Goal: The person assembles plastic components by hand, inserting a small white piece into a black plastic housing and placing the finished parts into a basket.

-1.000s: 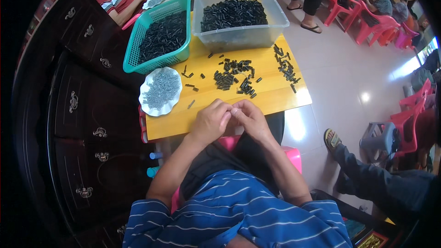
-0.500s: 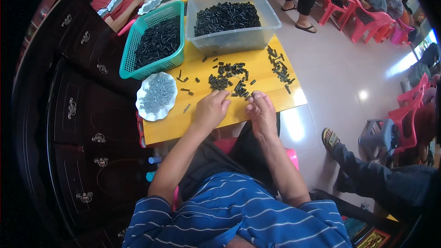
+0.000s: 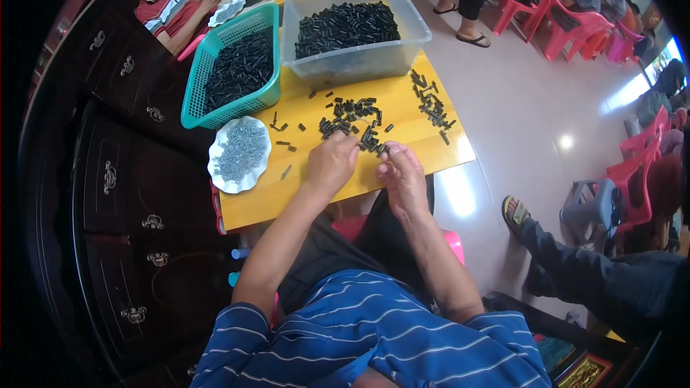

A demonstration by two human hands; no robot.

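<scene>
"What changed?"
"Left hand (image 3: 333,163) and right hand (image 3: 406,178), touching a second ago, sit apart at the black pieces (image 3: 352,108) on the table (image 3: 287,205), apparently working separately."
"Fingers?"
"Both curled, nearly closed; whether they hold anything, one cannot tell."

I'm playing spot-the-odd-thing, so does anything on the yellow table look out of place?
Yes: one greyish piece lies alone on the yellow table, right of the white plate. It looks odd, being apart from the plate's clear pieces and the black piles.
</scene>
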